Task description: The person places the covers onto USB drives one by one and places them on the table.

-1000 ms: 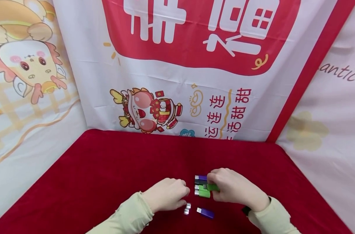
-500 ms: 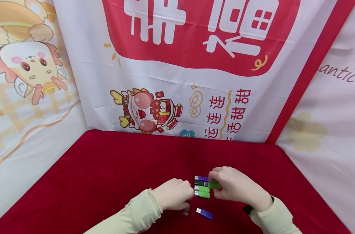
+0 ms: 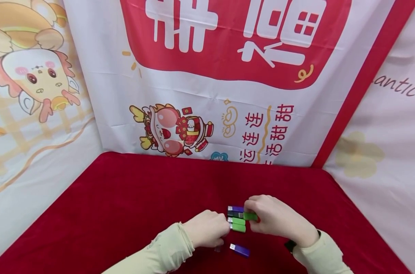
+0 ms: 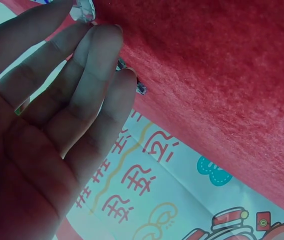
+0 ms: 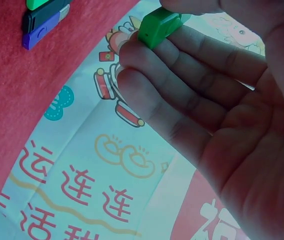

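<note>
Pinched in my right hand point(image 3: 274, 219) is a green USB stick point(image 5: 157, 29); its metal plug points left in the head view. Beneath that stick lies a row of capped USB sticks: a purple one point(image 3: 235, 209), a dark one point(image 3: 232, 214) and two green ones point(image 3: 239, 227). My left hand point(image 3: 207, 229) is just left of the row, low over the cloth. A clear cap point(image 4: 85, 10) shows at its thumb and fingertips, apparently pinched, partly hidden by them. Another clear cap point(image 3: 217, 249) lies just below those fingers. An uncapped purple USB stick point(image 3: 239, 250) lies nearer me.
Red cloth point(image 3: 142, 190) covers the table. A printed white curtain point(image 3: 108, 95) hangs at the back edge, with printed cloths point(image 3: 382, 171) at both sides. A dark band point(image 3: 290, 245) sits at my right wrist.
My left hand has shifted slightly right onto the clear caps, and one of them no longer shows on the cloth. My right hand has turned the green USB stick slightly and stays almost in place.
</note>
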### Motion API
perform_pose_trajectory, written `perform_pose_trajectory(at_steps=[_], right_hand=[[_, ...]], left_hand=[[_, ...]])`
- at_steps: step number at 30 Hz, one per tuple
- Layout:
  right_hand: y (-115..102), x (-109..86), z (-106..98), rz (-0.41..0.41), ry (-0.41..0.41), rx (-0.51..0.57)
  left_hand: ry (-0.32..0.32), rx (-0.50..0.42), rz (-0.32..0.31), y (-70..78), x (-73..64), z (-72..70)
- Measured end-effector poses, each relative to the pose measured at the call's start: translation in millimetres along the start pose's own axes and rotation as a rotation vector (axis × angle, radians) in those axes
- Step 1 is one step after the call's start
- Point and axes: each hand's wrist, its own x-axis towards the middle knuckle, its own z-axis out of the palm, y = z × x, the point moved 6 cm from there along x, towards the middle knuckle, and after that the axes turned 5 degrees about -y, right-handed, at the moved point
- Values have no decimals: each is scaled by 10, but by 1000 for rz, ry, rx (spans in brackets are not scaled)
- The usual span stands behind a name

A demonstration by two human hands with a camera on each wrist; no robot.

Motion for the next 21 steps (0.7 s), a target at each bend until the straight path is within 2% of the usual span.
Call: perform_pose_trajectory(at_steps=[21], right_hand=[[4,2,3,20,-31,27]], left_hand=[[-44,40,-10,27,50,29]])
